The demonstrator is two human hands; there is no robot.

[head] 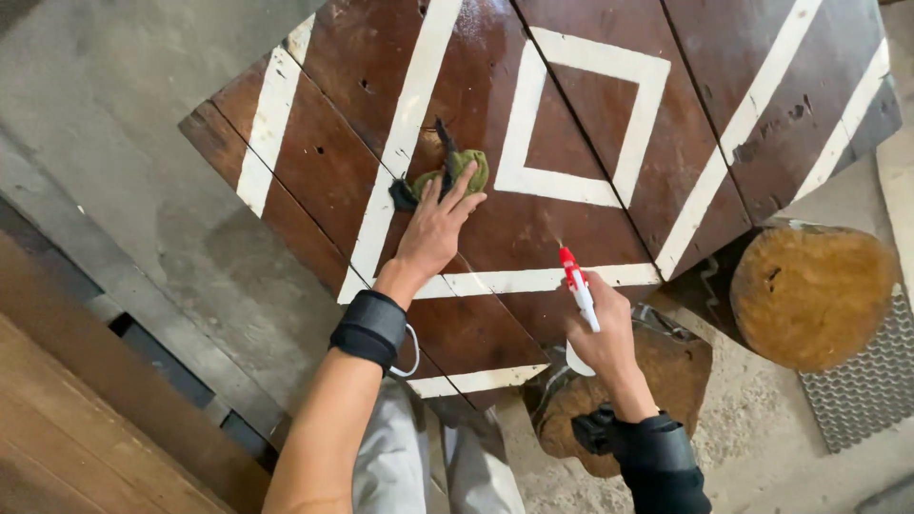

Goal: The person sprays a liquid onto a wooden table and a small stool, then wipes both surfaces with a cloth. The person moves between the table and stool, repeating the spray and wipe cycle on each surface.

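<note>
Pressing green cloth under left hand | spray bottle half-hidden in right hand

Grey concrete floor, wooden stump beside a metal grate.

Both forearms are bare, with no sleeves. Behind the left hand a broad black padded band wraps the wrist, and a thin grey cord loop hangs from its edge. Behind the right hand sits a matching black band, bulkier, with a strap. Light grey trousers show between the forearms.
</note>
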